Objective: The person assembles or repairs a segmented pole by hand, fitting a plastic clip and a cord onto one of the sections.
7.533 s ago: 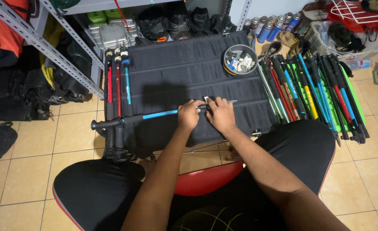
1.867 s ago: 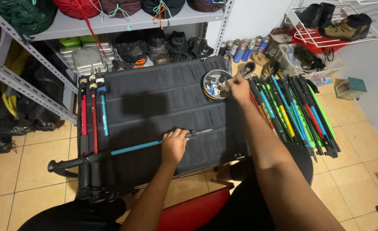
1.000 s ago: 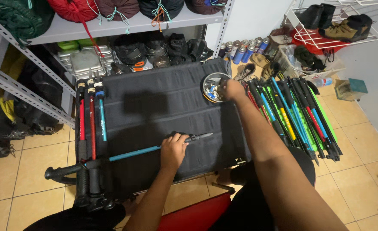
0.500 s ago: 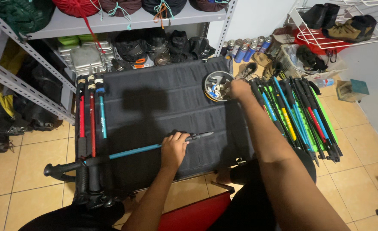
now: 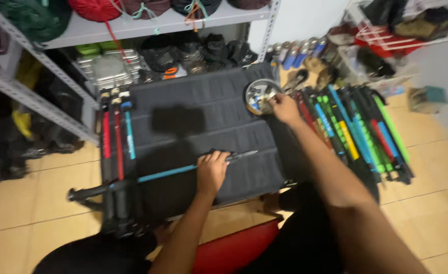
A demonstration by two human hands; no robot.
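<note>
Under both hands lies a black ribbed fabric mat (image 5: pixel 203 116). The blue-shafted trekking pole with black grip (image 5: pixel 158 174) runs leftward from the left hand (image 5: pixel 212 171), which clasps it. The right hand (image 5: pixel 285 108) pinches into the small round metal dish (image 5: pixel 258 94); what it pinches is unclear.

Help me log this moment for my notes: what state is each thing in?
Blue pole: lying flat across the mat, pinned by the left hand.
Round bowl: upright, small parts inside; right hand at its rim.
Black mat: spread flat.
Three poles: lying side by side.
Colourful poles: laid on the floor.
</note>
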